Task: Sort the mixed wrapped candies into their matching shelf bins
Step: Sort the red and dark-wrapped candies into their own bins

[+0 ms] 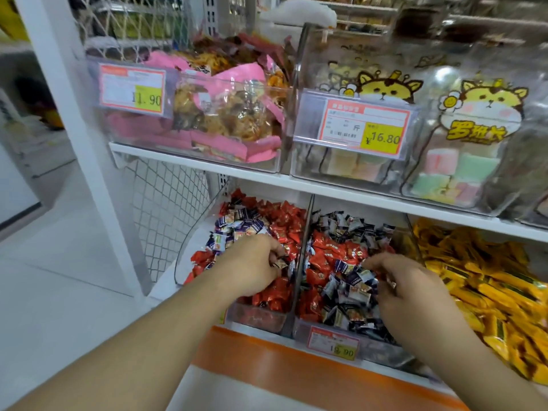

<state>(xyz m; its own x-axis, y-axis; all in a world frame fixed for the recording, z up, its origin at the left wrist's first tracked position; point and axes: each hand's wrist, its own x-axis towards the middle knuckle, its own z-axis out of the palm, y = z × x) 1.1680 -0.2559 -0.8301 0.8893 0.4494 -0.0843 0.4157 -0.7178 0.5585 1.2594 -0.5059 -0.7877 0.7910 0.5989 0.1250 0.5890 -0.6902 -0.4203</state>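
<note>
Two clear bins sit side by side on the lower shelf. The left bin (255, 317) holds mostly red wrapped candies (274, 293) with dark blue-and-white ones (237, 226) piled at its back. The right bin (326, 330) holds dark blue-and-white candies (350, 287) mixed with red ones (329, 250). My left hand (252, 264) is in the left bin, fingers curled round a dark wrapped candy (280, 264). My right hand (406, 284) is in the right bin, fingers curled into the dark candies; what it grips is hidden.
A clear divider (301, 262) separates the two bins. A bin of yellow wrapped bars (489, 280) lies to the right. The upper shelf carries pink snack packs (225, 114) and cat-printed bags (462, 137). A white post (86, 137) and mesh panel stand at the left.
</note>
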